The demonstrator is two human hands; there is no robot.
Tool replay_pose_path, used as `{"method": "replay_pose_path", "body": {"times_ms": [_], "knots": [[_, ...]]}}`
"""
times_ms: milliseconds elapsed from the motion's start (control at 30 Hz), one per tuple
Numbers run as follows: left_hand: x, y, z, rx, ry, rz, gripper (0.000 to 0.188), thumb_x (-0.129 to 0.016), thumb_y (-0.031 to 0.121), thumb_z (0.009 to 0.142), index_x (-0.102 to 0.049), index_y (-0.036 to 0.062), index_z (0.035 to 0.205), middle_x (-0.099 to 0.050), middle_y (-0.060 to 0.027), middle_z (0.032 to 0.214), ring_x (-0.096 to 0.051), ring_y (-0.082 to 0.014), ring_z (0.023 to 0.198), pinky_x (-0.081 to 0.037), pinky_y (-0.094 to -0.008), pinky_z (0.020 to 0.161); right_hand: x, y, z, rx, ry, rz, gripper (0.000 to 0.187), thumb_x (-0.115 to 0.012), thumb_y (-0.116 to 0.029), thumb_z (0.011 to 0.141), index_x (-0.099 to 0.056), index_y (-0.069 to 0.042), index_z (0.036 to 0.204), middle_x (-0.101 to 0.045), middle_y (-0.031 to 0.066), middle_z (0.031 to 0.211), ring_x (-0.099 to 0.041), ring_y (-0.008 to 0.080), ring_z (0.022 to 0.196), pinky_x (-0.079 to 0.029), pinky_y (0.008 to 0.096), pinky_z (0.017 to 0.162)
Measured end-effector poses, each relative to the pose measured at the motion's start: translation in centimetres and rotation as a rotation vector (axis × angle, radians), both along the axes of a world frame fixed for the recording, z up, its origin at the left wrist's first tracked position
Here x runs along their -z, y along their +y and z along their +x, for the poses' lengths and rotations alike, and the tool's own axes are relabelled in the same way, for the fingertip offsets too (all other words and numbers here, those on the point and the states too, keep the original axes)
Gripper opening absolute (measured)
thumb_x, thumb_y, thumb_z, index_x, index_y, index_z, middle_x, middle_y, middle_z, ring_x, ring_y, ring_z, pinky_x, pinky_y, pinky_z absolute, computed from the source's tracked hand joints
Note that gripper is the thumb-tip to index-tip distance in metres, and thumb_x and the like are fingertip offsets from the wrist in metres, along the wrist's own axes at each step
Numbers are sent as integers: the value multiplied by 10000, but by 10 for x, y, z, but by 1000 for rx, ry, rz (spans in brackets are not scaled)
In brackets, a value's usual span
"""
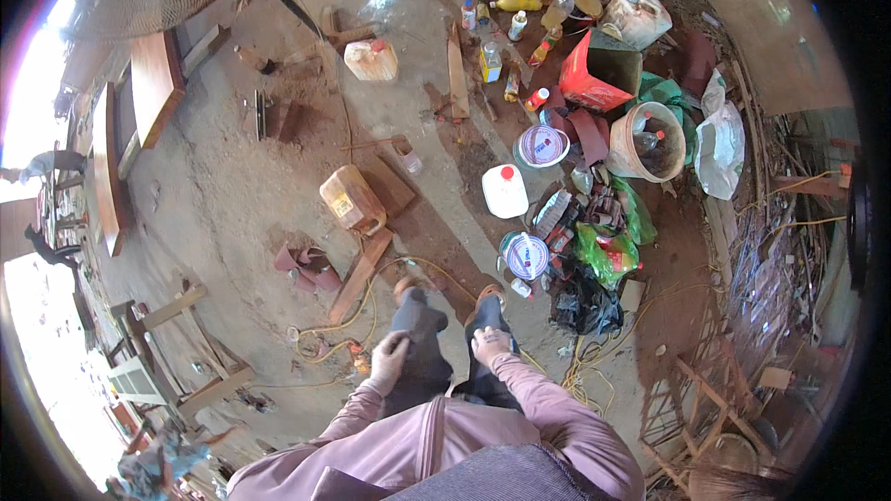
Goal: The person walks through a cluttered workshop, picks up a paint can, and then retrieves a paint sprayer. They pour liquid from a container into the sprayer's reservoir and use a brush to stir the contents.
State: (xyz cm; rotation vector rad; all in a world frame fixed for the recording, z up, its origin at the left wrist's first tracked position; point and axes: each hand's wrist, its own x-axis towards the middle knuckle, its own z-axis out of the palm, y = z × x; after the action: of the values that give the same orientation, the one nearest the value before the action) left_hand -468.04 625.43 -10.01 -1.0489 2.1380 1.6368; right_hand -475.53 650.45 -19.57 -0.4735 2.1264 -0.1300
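Note:
My left hand (388, 362) is closed at my left thigh, its fingers gathered on the dark grey trouser leg (419, 339). On the other leg, my right hand (490, 344) has curled fingers pressed to the cloth by the knee. Both forearms are in pink sleeves. Beyond my feet, a wooden board (360, 276) lies on the dirty floor beside an amber jerrycan (348, 199). Right of it are a white jug with a red cap (505, 191) and a lidded paint bucket (524, 255).
Yellow cord (371, 301) loops around my feet. Bottles, a red box (594, 74), an open bucket (640, 158) and plastic bags (608, 255) crowd the right. Wooden slabs (156, 88) stand far left; a wooden frame (190, 353) is nearer. Scrap wood (710, 399) lies lower right.

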Motion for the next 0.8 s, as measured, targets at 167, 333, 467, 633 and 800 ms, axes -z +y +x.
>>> {"method": "replay_pose_path", "body": {"times_ms": [167, 333, 467, 633, 800], "knots": [[13, -119, 50, -654, -200, 327, 182, -605, 207, 925, -639, 67, 1037, -666, -39, 826, -605, -129, 638, -476, -270, 553, -16, 34, -63, 358, 347, -76, 248, -536, -295, 855, -611, -58, 860, -630, 228, 787, -625, 409, 762, -490, 515, 692], [68, -235, 110, -576, -470, 349, 120, -580, 184, 897, -630, 75, 887, -601, -41, 675, -558, -170, 528, -463, -342, 493, -47, 70, -94, 576, 427, 28, 230, -553, -243, 857, -644, -39, 914, -644, 226, 832, -622, 410, 793, -487, 499, 708], [58, -264, 3, -461, -373, 308, 160, -553, 221, 902, -615, 80, 859, -608, -51, 720, -557, -160, 594, -447, -321, 552, -48, 78, -86, 846, 216, 61, 262, -557, -254, 842, -642, -7, 834, -639, 248, 829, -619, 430, 826, -475, 498, 741], [54, -260, -234, -381, -347, 320, 202, -599, 226, 925, -628, 120, 1094, -665, -52, 837, -625, -165, 644, -498, -298, 532, -47, 45, -105, 1080, -10, -34, 335, -522, -314, 854, -663, -15, 908, -654, 259, 917, -621, 435, 884, -485, 488, 778], [49, -255, -460, -187, -226, 240, 222, -609, 270, 926, -638, 139, 1103, -656, -6, 862, -618, -113, 722, -489, -255, 599, -10, 4, -232, 1357, -424, -208, 464, -493, -406, 864, -645, 23, 955, -648, 268, 939, -624, 408, 915, -488, 476, 819]]}}
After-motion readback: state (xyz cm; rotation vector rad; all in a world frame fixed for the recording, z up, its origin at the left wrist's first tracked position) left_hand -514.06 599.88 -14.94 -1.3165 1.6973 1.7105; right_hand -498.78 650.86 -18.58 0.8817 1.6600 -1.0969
